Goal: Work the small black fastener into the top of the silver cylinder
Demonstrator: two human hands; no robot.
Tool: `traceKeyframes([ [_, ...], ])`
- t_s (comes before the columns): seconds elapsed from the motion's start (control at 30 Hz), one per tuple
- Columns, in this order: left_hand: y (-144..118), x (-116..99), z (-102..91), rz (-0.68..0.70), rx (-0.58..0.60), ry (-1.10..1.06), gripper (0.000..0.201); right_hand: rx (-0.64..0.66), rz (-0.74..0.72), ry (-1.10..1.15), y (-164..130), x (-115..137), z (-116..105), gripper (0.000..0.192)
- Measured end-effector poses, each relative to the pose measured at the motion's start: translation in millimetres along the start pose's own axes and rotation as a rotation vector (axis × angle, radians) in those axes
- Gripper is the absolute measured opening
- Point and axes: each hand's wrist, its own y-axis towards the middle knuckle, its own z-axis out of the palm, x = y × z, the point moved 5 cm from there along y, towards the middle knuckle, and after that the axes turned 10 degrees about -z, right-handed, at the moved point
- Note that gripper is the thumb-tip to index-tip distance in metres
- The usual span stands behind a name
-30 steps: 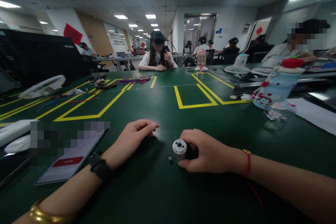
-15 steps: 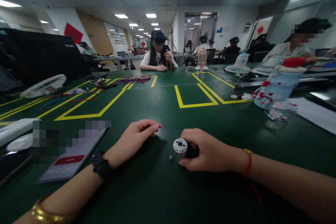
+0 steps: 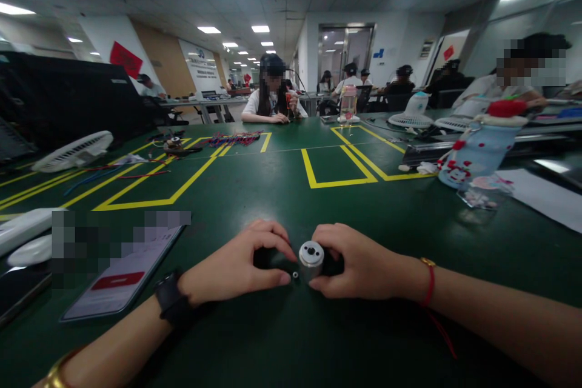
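My right hand (image 3: 359,264) grips a small silver and black cylindrical motor (image 3: 311,256) that lies on the green table (image 3: 282,194), its round metal end facing left. A tiny round part (image 3: 295,275) sits on the table just left of that end. My left hand (image 3: 239,267) is beside it, thumb and forefinger curved apart, the thumb tip almost touching the tiny part. I cannot tell whether the fingers hold anything.
A phone (image 3: 120,276) lies at the left near my left forearm. A white fan (image 3: 73,150) and loose wires sit farther left. A decorated bottle (image 3: 479,148) and papers stand at the right. Yellow tape (image 3: 336,182) marks boxes on the table. Other people sit at the far end.
My left hand has moved right and down, from resting apart on the table to right beside the tiny part and the motor's end. My right hand and the motor have stayed put.
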Motion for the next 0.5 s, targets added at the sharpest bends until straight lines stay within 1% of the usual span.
traceKeyframes([
  [0.1,-1,-3,3.8,0.000,-0.002,0.049,0.021,-0.005,0.000,0.002,0,0,0,0.024],
  [0.2,0,-6,6.9,0.008,-0.013,0.059,0.015,-0.001,0.001,0.010,0,0,0,0.024],
  [0.3,0,-8,6.7,0.012,-0.023,0.008,0.008,0.005,0.006,0.016,0,0,-1,0.024],
  [0.37,0,-9,2.8,-0.003,-0.067,-0.069,0.009,0.007,0.005,0.014,0,1,-1,0.024],
  [0.5,-2,-14,-6.1,-0.016,-0.234,-0.204,0.015,-0.002,0.002,0.016,0,1,-1,0.023],
])
